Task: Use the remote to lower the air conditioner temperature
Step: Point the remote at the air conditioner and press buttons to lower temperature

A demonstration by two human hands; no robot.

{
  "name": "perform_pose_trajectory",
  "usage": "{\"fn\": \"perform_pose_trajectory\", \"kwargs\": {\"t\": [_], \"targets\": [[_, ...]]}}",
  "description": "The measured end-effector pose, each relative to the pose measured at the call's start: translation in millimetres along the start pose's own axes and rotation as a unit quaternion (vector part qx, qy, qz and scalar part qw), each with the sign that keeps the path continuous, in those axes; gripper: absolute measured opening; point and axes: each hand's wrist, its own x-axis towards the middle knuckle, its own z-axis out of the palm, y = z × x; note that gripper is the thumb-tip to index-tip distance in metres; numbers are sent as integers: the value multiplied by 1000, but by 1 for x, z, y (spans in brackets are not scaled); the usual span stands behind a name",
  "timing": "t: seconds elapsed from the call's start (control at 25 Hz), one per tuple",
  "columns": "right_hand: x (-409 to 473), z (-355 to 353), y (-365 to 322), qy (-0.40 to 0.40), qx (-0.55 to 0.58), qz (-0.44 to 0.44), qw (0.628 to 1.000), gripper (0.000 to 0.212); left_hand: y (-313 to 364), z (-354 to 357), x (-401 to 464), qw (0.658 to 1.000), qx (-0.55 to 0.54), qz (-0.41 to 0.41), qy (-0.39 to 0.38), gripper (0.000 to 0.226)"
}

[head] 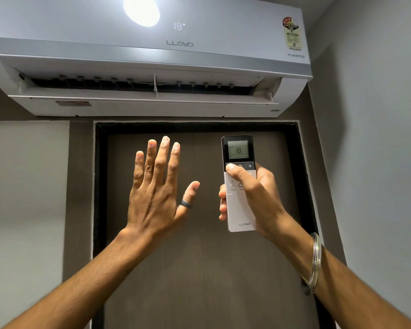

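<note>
A white wall-mounted air conditioner fills the top of the view, its flap open and its front display reading 18. My right hand holds a slim white remote upright below the unit's right half. The remote's screen shows 18. My right thumb rests on the leftmost button of the dark row just under the screen, beside the power and plus buttons. My left hand is raised flat to the left of the remote, fingers spread, palm away from me, holding nothing. It wears a dark ring on the thumb.
A dark brown door in a black frame stands straight ahead under the unit. Grey walls close in on both sides, the right wall nearer. A bright light reflection sits on the unit's top. Metal bangles circle my right wrist.
</note>
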Motion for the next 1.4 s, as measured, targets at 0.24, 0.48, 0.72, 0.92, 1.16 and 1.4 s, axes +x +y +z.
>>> {"fn": "perform_pose_trajectory", "kwargs": {"t": [0.24, 0.48, 0.72, 0.92, 1.16, 1.4], "targets": [[-1, 3, 3, 22, -58, -53, 997, 22, -5, 0, -3, 1000, 0, 0, -4, 83], [2, 4, 3, 8, -12, -10, 1000, 30, -9, 0, -2, 1000, -2, -1, -8, 83], [3, 6, 0, 2, -3, -2, 1000, 31, -9, -2, 0, 1000, -2, 0, -1, 82], [0, 6, -4, 12, -25, -6, 1000, 28, -11, -6, 1, 1000, -3, 3, 1, 82], [-1, 6, -5, 29, -45, 5, 999, 17, -15, -10, -1, 1000, -3, 5, 3, 82], [-6, 8, -6, 8, -27, 10, 1000, 28, -17, -10, -1, 1000, -8, 10, -1, 83]]}}
